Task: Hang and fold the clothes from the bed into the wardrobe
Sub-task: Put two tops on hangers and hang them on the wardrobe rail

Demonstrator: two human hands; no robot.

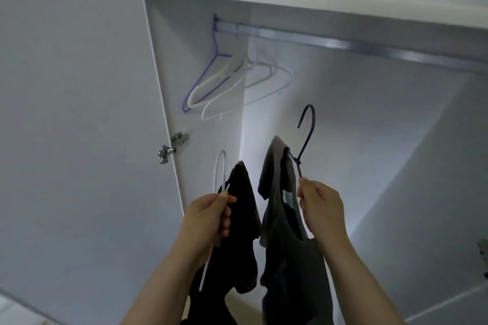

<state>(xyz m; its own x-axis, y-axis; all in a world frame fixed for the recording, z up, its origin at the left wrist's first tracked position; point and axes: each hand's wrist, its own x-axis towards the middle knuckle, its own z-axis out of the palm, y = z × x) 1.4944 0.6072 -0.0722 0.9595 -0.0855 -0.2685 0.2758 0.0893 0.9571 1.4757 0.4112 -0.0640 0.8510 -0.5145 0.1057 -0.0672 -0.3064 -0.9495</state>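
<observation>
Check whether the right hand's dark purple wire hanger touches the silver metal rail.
Apart. The head view shows white wall between the hook of the dark purple wire hanger and the silver metal rail.

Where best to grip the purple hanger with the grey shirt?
The bare neck of the purple hanger, from below, as the right hand pinches it: the hook above is free for the rail, and the grey shirt covers the arms.

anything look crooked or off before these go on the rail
Nothing looks damaged. The grey top sits bunched and lopsided on the purple hanger in the right hand, all to the left of its hook. The empty hangers at the left end of the rail hang tilted and overlapping.
</observation>
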